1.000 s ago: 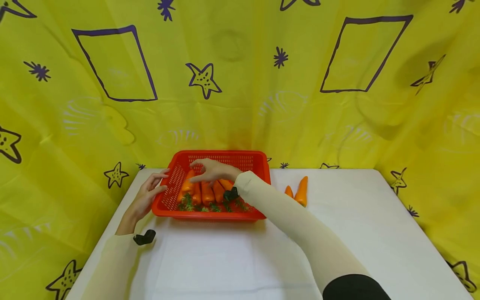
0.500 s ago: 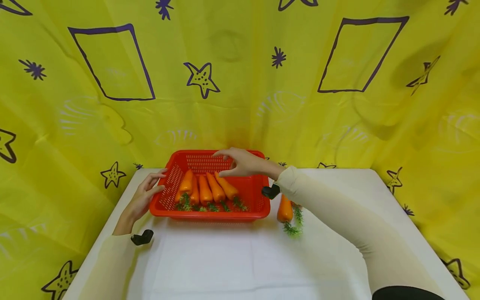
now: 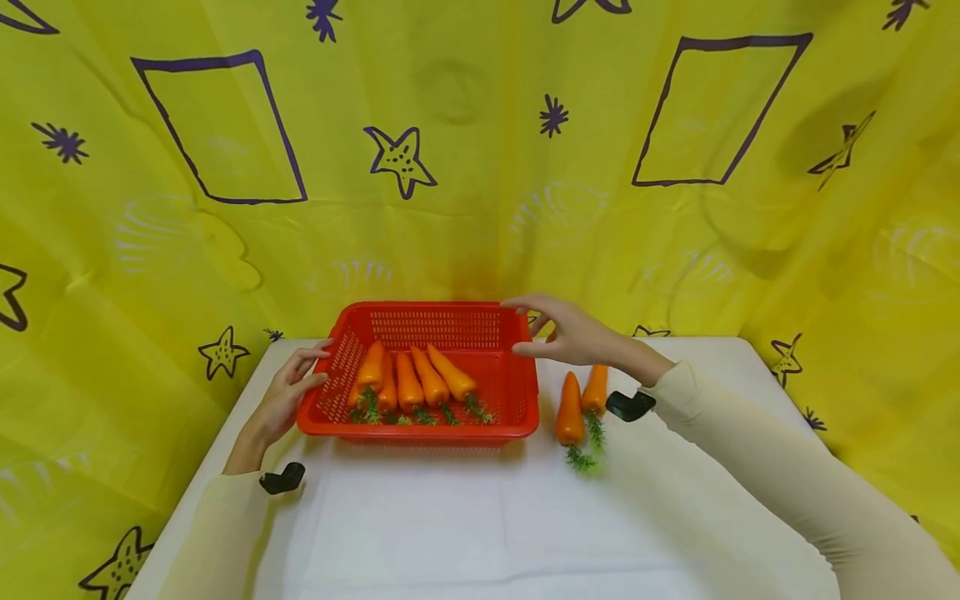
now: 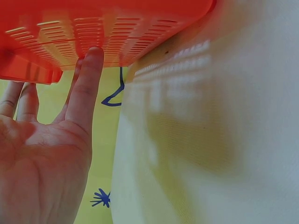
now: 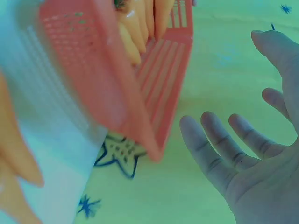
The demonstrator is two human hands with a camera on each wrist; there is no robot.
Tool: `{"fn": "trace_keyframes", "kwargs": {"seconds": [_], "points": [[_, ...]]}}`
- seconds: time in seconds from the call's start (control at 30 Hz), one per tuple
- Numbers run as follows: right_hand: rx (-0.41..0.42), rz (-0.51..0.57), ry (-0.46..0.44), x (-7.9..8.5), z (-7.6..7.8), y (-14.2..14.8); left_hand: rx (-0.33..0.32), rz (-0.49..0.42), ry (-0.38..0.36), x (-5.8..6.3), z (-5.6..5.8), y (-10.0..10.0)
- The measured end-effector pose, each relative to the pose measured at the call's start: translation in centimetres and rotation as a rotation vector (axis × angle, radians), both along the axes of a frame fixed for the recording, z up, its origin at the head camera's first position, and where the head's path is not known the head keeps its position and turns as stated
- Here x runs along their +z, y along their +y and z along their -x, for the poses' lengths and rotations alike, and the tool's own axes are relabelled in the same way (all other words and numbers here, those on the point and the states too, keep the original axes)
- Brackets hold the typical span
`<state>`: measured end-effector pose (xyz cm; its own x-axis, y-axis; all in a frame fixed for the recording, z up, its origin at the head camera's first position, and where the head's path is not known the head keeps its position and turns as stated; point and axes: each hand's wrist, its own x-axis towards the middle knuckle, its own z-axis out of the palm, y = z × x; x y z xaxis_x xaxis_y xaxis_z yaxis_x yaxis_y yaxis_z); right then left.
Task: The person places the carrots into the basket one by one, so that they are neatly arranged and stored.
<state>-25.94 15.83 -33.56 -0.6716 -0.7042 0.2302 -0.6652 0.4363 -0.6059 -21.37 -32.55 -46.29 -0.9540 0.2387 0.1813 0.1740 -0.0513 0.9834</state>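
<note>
A red plastic basket (image 3: 420, 430) with slotted walls holds several orange carrots (image 3: 408, 383) with green leafy tops, lying side by side toward its left. My left hand (image 3: 283, 400) is at the basket's left end, fingers extended to the rim. In the left wrist view, a straight finger (image 4: 86, 86) reaches up to the slotted outer wall. My right hand (image 3: 573, 331) is spread by the back right corner of the basket, holding nothing. The right wrist view shows its fingers (image 5: 217, 133) apart from the basket wall.
Two more carrots lie on the white table to the right of the basket: a nearer carrot (image 3: 570, 412) and a farther carrot (image 3: 595, 390). A yellow curtain (image 3: 465, 233) with drawn stars hangs behind the table (image 3: 420, 517) and along both sides.
My right hand has moved right, from above the carrots in the basket to its right corner. Both carrots on the table now show more fully. The left hand stays at the basket.
</note>
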Motion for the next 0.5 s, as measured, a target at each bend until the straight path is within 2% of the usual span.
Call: {"fn": "trace_keyframes", "kwargs": {"seconds": [0.23, 0.5], "points": [[-0.147, 0.052, -0.033, -1.2, -0.9, 5.0, -0.007, -0.004, 0.005, 0.0, 0.0, 0.0], [-0.220, 0.070, -0.095, -2.9, -1.4, 8.2, -0.018, -0.016, 0.011, 0.0, -0.1, -0.1]]}}
